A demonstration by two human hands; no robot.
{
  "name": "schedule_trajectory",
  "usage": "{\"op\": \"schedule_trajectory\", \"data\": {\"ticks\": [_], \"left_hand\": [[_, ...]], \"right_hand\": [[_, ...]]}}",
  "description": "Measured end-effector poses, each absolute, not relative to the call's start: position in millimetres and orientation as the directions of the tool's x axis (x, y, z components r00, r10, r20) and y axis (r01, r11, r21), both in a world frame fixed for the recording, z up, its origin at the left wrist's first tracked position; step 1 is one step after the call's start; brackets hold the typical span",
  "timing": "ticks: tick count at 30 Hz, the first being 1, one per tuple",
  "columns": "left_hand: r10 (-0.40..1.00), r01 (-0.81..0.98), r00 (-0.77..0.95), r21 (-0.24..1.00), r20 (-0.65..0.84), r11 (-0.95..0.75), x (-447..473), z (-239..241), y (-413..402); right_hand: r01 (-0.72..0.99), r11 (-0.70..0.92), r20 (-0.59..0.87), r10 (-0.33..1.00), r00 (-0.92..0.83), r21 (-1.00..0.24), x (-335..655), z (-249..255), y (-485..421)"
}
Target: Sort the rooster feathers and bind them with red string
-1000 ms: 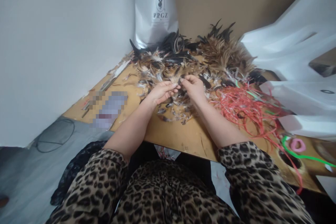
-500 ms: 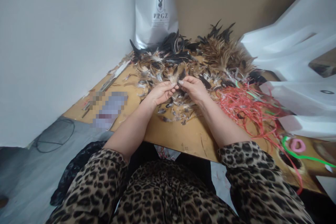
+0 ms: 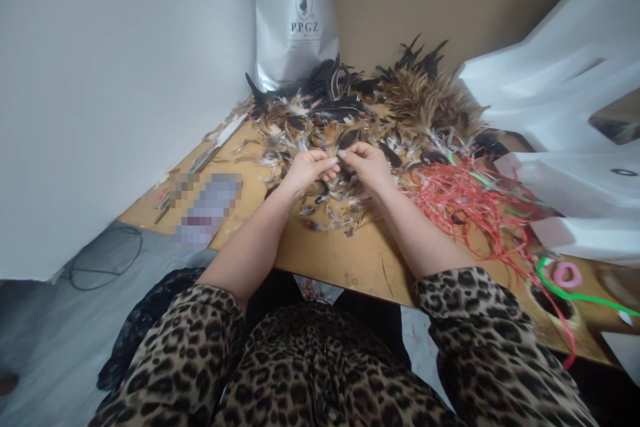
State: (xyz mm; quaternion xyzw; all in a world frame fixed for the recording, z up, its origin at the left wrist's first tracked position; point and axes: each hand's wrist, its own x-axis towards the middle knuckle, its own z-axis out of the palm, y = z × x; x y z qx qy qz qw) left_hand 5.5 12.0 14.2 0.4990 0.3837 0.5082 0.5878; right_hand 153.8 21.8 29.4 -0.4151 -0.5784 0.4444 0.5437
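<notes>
A heap of brown, black and white feathers (image 3: 350,107) covers the far part of a wooden board (image 3: 345,260). My left hand (image 3: 306,170) and my right hand (image 3: 367,165) meet at the near edge of the heap, fingertips touching. Both are closed in a pinch on a small bunch of feathers (image 3: 345,141) held between them, with a dark feather sticking up from the pinch. Loose small feathers (image 3: 330,210) lie on the board just below my hands.
A tangle of red strings (image 3: 465,203) with some green ones lies right of my hands. A silver bag (image 3: 296,13) stands against the back wall. White bags (image 3: 565,113) are piled at the right. A pink ring (image 3: 567,275) and green cord lie near the board's right corner.
My hands have drawn slightly closer together and a little farther up into the heap. The bunch between them has been worked; a dark feather now stands above the pinch.
</notes>
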Motion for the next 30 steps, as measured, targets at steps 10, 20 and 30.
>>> {"op": "schedule_trajectory", "data": {"ticks": [10, 20, 30], "left_hand": [[1.000, -0.492, -0.008, 0.871, -0.015, 0.009, -9, 17, 23], [0.999, -0.502, -0.002, 0.864, -0.040, 0.033, -6, 19, 20], [0.996, -0.559, 0.005, 0.826, -0.088, 0.076, -9, 18, 24]], "right_hand": [[0.487, 0.626, 0.394, 0.772, -0.499, -0.609, 171, 39, 18], [0.726, 0.687, 0.269, 0.706, -0.655, -0.036, 129, 32, -22], [-0.068, 0.182, 0.187, 0.980, -0.067, -0.981, 164, 50, 19]]}}
